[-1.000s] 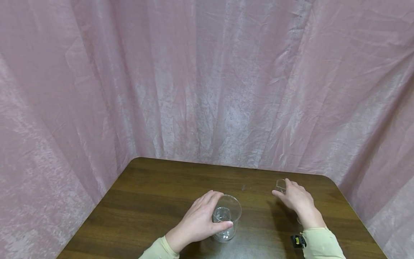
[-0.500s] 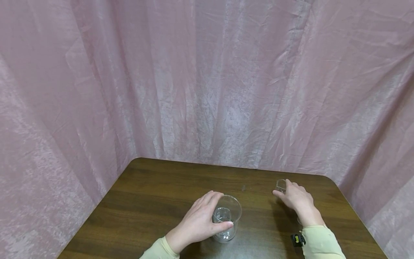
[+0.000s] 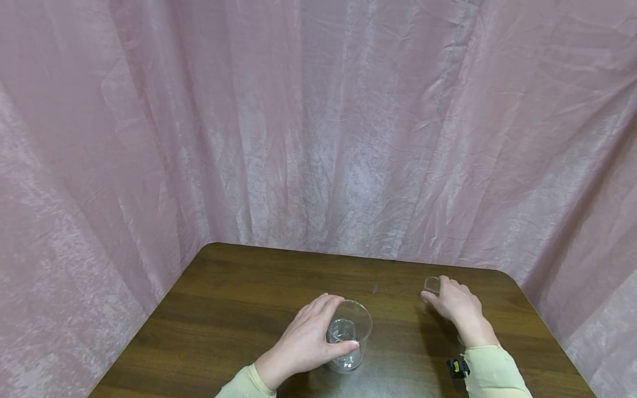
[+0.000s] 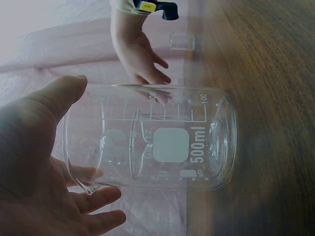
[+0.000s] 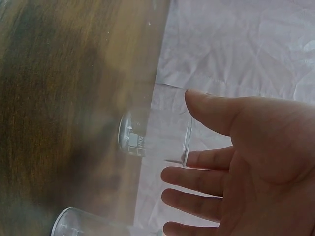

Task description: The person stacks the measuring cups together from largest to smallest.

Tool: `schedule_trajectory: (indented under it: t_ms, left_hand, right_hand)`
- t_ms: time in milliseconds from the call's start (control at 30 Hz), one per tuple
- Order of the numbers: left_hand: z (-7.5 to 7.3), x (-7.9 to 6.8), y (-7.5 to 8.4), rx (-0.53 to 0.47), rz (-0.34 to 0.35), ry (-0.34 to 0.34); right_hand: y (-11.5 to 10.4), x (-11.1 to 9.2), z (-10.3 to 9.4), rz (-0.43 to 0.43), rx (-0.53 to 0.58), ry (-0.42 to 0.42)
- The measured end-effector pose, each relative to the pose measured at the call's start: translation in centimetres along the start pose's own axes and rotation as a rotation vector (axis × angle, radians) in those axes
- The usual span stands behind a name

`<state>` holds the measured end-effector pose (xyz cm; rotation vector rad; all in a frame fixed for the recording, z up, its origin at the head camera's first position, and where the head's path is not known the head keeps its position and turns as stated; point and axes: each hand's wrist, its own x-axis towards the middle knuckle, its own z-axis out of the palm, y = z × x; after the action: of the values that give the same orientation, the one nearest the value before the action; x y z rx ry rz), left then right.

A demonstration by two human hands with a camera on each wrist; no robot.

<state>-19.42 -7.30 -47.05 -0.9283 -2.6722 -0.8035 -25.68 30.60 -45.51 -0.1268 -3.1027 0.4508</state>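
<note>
My left hand (image 3: 306, 337) holds a large glass beaker (image 3: 362, 326) by its rim, thumb on the near side and fingers on the far side. White print on the beaker reads 500ml in the left wrist view. A smaller glass beaker (image 3: 341, 330) stands inside it. Toward the right, my right hand (image 3: 458, 304) pinches the rim of a small beaker (image 5: 157, 132) between thumb and forefinger; its other fingers extend alongside. Another glass vessel (image 5: 74, 223) stands below that hand in the right wrist view, mostly cut off by the frame.
A brown wooden table (image 3: 239, 287) carries the glassware. Pink curtains (image 3: 318, 138) hang behind and along both sides. A small clear speck (image 3: 375, 288) lies on the table between the hands. A black wrist device (image 3: 458, 367) sits at the right sleeve.
My right thumb has moved slightly inward against the small beaker, whose rim now appears a little tilted. The left hand and large beaker stay where they were.
</note>
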Motion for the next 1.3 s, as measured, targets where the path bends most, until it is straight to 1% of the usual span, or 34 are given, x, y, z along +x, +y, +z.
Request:
schedule_trajectory:
  t_ms: [300, 600, 833, 967, 1300]
  left_hand:
    - [0.03, -0.01, 0.04, -0.006, -0.014, -0.012]
    - [-0.03, -0.01, 0.09, -0.008, -0.012, -0.011]
    - [0.0, 0.02, 0.1, -0.001, 0.0, 0.003]
    - [0.03, 0.04, 0.08, 0.002, -0.003, -0.003]
    - [-0.01, -0.04, 0.06, -0.007, -0.02, -0.015]
  right_hand:
    - [-0.44, 0.07, -0.24, 0.011, -0.007, -0.006]
    - [-0.43, 0.21, 0.04, 0.014, -0.024, -0.008]
    - [-0.46, 0.31, 0.01, 0.007, -0.03, -0.006]
    - [-0.53, 0.37, 0.0, 0.005, -0.031, -0.005]
    - [-0.43, 0.44, 0.18, -0.017, -0.042, 0.031]
